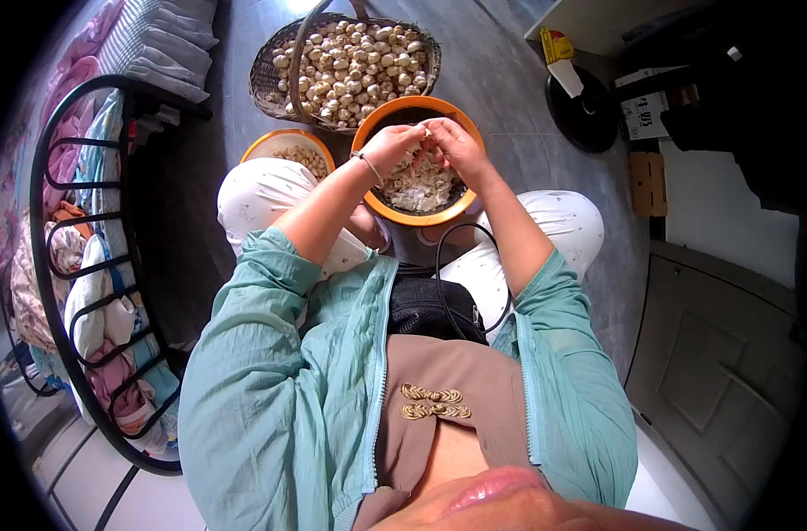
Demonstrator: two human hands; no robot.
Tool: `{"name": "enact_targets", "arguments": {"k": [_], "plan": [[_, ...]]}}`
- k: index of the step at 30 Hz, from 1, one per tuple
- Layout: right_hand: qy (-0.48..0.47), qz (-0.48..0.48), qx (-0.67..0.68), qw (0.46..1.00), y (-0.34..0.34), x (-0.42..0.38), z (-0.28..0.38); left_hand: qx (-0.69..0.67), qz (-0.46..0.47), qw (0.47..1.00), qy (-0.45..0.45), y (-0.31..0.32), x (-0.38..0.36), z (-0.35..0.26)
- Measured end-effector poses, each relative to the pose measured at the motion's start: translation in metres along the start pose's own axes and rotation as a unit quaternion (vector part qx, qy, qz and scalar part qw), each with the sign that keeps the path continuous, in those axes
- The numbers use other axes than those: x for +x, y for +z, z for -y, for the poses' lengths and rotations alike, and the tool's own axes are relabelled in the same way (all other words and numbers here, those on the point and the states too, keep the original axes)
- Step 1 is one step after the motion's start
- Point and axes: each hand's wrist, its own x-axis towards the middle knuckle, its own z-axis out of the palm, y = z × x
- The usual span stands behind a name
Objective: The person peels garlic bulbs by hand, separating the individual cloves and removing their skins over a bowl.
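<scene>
My left hand and my right hand meet over an orange-rimmed basin. Pinched between the fingertips of both is a small pale garlic clove, partly covered by the fingers. Papery garlic skins fill the basin beneath. To the left, partly behind my knee, stands a smaller orange-rimmed bowl with garlic cloves in it. Beyond both sits a wicker basket heaped with whole garlic bulbs, its handle arching over them.
A black metal bed frame with bedding and clothes runs along the left. At the upper right are a round black base, a yellow-and-white packet and a cardboard box. A black cable loops by my lap.
</scene>
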Motion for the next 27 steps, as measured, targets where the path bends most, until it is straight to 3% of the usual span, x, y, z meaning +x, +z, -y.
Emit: {"name": "enact_targets", "arguments": {"k": [2,6,8,9,11,14,15,17,21,23,27], "plan": [[-0.037,0.017,-0.077,0.996,0.005,-0.002,0.002,-0.03,0.064,0.998,0.002,-0.003,-0.002,-0.001],[-0.092,0.005,-0.12,0.988,0.008,0.0,-0.002,-0.078,0.069,0.995,-0.012,-0.003,-0.002,0.001],[-0.263,-0.049,-0.272,0.924,0.003,0.01,-0.019,-0.113,0.105,0.988,-0.015,-0.005,-0.002,0.0],[-0.264,-0.05,-0.272,0.924,0.004,0.008,-0.016,-0.112,0.105,0.988,-0.015,-0.003,-0.005,-0.002],[-0.154,-0.054,-0.163,0.973,0.005,0.002,-0.008,-0.124,0.103,0.986,-0.035,0.002,-0.01,-0.008],[-0.101,-0.029,-0.089,0.99,0.002,0.002,-0.008,-0.134,0.106,0.985,-0.036,0.003,-0.006,0.0],[-0.101,-0.028,-0.089,0.99,0.0,0.002,-0.009,-0.134,0.105,0.985,-0.036,0.002,-0.005,0.0],[0.001,-0.019,0.093,0.995,-0.005,0.003,-0.008,-0.138,0.141,0.98,-0.018,0.001,-0.005,0.0],[0.017,-0.027,0.191,0.981,-0.006,0.0,-0.001,-0.139,0.091,0.986,-0.031,0.006,-0.01,-0.008],[0.038,-0.027,0.194,0.98,-0.003,0.0,0.0,-0.09,0.051,0.994,-0.025,0.002,-0.004,-0.004],[-0.009,-0.002,0.041,0.999,0.005,-0.001,-0.003,-0.07,0.032,0.997,-0.01,0.001,0.002,0.004]]}}
